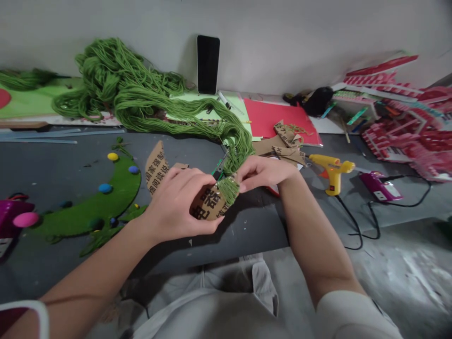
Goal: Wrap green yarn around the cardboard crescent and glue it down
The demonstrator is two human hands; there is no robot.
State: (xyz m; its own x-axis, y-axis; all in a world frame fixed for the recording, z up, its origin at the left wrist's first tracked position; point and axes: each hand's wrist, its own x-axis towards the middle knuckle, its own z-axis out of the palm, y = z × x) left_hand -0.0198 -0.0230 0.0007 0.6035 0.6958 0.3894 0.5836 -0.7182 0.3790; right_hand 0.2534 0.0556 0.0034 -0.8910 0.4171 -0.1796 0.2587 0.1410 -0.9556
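While the left hand (pixel 176 202) is gripping the lettered cardboard piece (pixel 214 205) mid-view between thumb and fingers, the right hand (pixel 263 172) is pinching the green yarn (pixel 229 189) at its two-o'clock end; whether it is catching cardboard too, one cannot tell. Yarn is covering only that end, so most of the visible face is remaining bare. Toward nine o'clock, a green crescent (pixel 123 183) is lying with coloured balls (pixel 112 156) on it, seemingly further along.
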